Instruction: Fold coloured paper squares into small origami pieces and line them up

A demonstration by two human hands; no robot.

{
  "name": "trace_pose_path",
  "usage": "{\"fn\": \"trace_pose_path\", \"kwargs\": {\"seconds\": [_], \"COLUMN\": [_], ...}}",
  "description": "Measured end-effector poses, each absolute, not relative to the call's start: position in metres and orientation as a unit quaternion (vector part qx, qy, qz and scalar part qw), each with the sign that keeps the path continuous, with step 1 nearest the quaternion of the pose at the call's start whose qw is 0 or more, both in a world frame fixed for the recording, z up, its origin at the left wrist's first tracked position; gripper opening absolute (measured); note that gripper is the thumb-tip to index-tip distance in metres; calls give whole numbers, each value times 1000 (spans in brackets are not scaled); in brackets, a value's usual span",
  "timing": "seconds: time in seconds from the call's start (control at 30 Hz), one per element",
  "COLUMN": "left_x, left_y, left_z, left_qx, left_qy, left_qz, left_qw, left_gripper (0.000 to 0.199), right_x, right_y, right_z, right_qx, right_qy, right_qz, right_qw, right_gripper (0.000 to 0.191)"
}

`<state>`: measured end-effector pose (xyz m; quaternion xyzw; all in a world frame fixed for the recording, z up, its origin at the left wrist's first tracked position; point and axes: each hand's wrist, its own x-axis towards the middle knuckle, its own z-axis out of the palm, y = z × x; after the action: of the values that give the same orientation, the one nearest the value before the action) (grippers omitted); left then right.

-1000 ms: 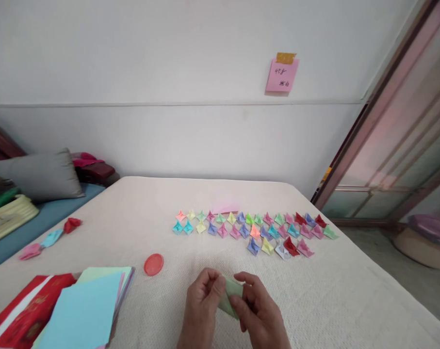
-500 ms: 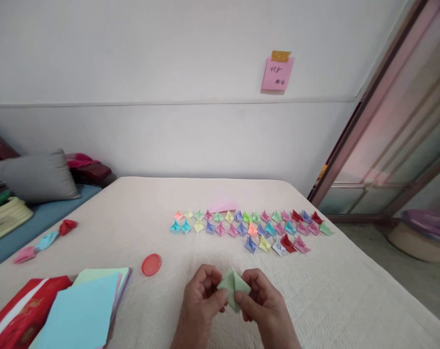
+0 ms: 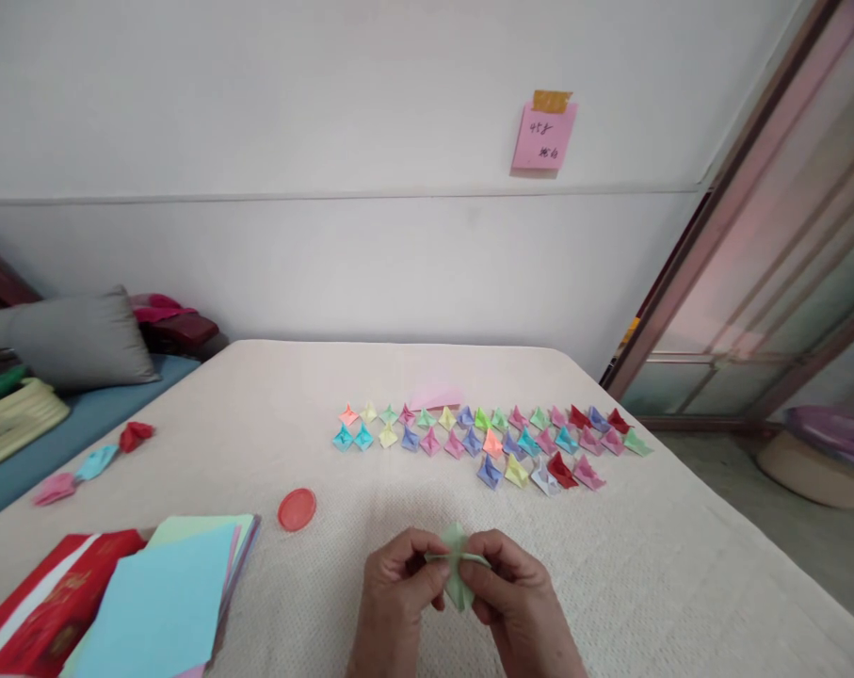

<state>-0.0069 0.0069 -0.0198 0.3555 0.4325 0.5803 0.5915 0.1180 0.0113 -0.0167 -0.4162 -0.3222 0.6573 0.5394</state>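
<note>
A small piece of pale green folded paper (image 3: 458, 591) is held between both hands near the front of the table. My left hand (image 3: 402, 589) pinches its left side between thumb and fingers. On the opposite side, my right hand (image 3: 515, 589) grips it the same way, the two thumbs almost meeting at the middle. Some of the paper is hidden behind the fingers. Beyond the hands lie rows of small folded paper shapes (image 3: 430, 440) in many colours.
A red round lid (image 3: 297, 509) lies left of my hands. Further left are a stack of coloured paper (image 3: 165, 603) and a red packet (image 3: 52, 593). Crumpled-looking paper pieces (image 3: 97, 461) sit at the table's left edge. A pink note (image 3: 545, 137) is taped to the wall.
My hands have come closer together on the green paper. Its side points, spread flat before, are now pinched in towards the middle, with a ridge across.
</note>
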Motion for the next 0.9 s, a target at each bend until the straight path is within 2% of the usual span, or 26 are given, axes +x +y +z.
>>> {"fn": "trace_pose_path", "kwargs": {"seconds": [0.13,0.3,0.47,0.63,0.9], "left_x": [-6,-12,-12,-6,-6], "left_y": [3,1,2,3,4], "left_z": [-12,-4,-10,-15,-14], "left_qx": [312,366,425,390,386], "left_qy": [379,379,398,401,392], "left_qz": [599,574,560,584,602], "left_qw": [633,627,590,588,579], "left_gripper": [7,14,4,19,24], "right_x": [119,123,124,120,119], "right_y": [10,11,11,10,10], "right_z": [-11,-10,-9,-9,-5], "right_qx": [-384,-363,-371,-378,-384], "right_qy": [-308,-355,-357,-351,-296], "right_qz": [664,656,653,650,673], "right_qw": [563,559,555,559,558], "right_gripper": [5,10,11,9,13]}}
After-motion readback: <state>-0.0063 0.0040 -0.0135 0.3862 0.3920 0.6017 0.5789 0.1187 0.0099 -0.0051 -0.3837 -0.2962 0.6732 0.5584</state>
